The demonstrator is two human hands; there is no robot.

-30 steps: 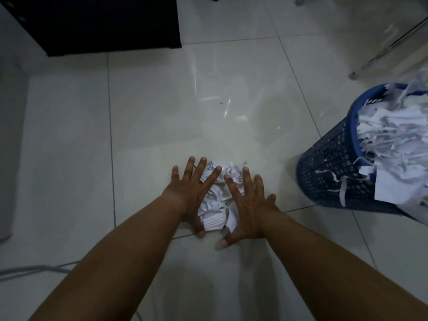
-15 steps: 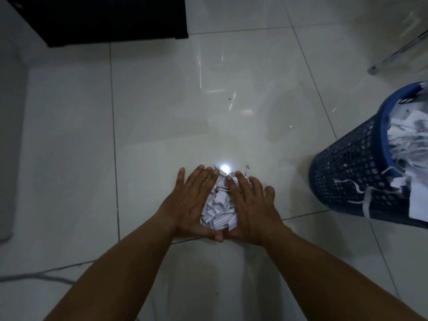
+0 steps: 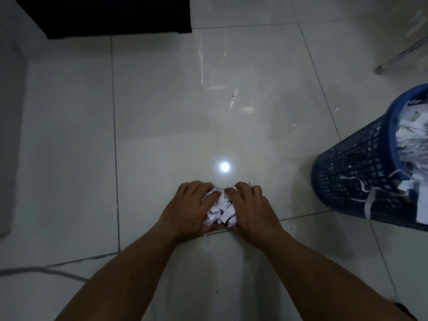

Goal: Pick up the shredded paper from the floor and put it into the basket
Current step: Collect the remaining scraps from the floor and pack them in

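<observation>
Both hands are cupping a small heap of shredded paper (image 3: 220, 210) on the tiled floor (image 3: 162, 135). The left hand (image 3: 191, 208) is pressing in on one flank of the heap and the right hand (image 3: 251, 208) on the other. The left fingers (image 3: 199, 188) are curling over the far edge of the scraps, and the right fingers (image 3: 245, 189) are doing the same. The two sets of fingertips are nearly meeting over the top, with white bits showing in the gap. The thumbs are closing in on the near edge (their tips are hidden under the scraps). A few stray slivers are lying on the tile just behind the heels of the hands.

A bright spot of reflected light (image 3: 224, 167) is glowing on the tile just beyond the fingertips. Well off to the right of the right fingers, a blue mesh basket (image 3: 352, 172) is standing apart from the hands, already holding a mass of white shreds (image 3: 414, 140), with several strips hanging out over its side. Far ahead of the left fingers a dark cabinet (image 3: 111, 15) is sitting against the floor, and a grey cable (image 3: 46, 272) is trailing across the tiles behind the left forearm.
</observation>
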